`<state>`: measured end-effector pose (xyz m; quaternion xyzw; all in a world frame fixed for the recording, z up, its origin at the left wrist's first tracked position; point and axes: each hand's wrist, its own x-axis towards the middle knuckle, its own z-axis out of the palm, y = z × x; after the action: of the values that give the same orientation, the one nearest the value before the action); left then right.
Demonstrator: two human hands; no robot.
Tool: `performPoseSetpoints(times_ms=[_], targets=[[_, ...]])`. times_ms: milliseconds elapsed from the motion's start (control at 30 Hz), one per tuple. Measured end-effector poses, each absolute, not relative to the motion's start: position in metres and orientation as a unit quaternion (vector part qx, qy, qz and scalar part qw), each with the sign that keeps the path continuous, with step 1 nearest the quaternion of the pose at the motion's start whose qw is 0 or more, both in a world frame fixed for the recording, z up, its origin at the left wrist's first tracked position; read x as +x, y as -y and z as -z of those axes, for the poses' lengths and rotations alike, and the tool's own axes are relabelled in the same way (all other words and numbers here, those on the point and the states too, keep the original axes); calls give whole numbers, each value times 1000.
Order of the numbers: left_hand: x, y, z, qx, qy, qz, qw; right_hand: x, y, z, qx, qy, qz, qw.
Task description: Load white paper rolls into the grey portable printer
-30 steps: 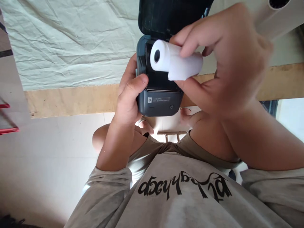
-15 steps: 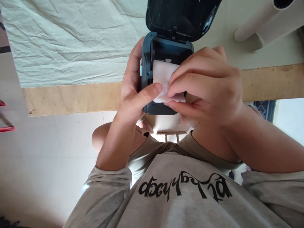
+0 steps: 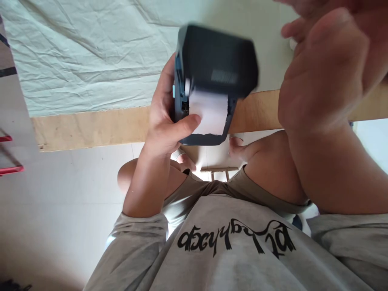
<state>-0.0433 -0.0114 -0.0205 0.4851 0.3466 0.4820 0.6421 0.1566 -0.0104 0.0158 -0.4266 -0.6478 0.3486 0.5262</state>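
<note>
My left hand (image 3: 168, 109) is wrapped round the side of a small dark blue portable label printer (image 3: 201, 140), held over the table's front edge. Its thumb presses on the white paper (image 3: 214, 113) lying across the printer. The black lid (image 3: 218, 60) is tipped down over the upper part of the body but stands partly raised, and the paper sticks out from beneath it. Up at the right, apart from the printer, my right hand (image 3: 327, 64) is blurred, its fingers spread and partly cut off by the frame; nothing shows in it.
A pale green cloth (image 3: 91, 52) covers the table, whose bare wooden edge (image 3: 91, 127) runs across the view. A small white end of something (image 3: 292, 43) peeks out beside my right hand. Red bars (image 3: 12, 169) stand at far left. My knees are below the table edge.
The printer's lid has swung down from upright over the paper. My right hand has let go of the paper and moved up and right. My left hand keeps its hold.
</note>
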Motion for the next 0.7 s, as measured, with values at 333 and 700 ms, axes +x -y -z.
performPoseSetpoints(times_ms=[333, 700], targets=[[-35, 25, 9, 451, -386, -494, 635, 151, 4, -1, -397, 766, -375, 339], [-38, 25, 8, 448, -393, -470, 651, 153, 0, 3, -385, 780, -362, 335]])
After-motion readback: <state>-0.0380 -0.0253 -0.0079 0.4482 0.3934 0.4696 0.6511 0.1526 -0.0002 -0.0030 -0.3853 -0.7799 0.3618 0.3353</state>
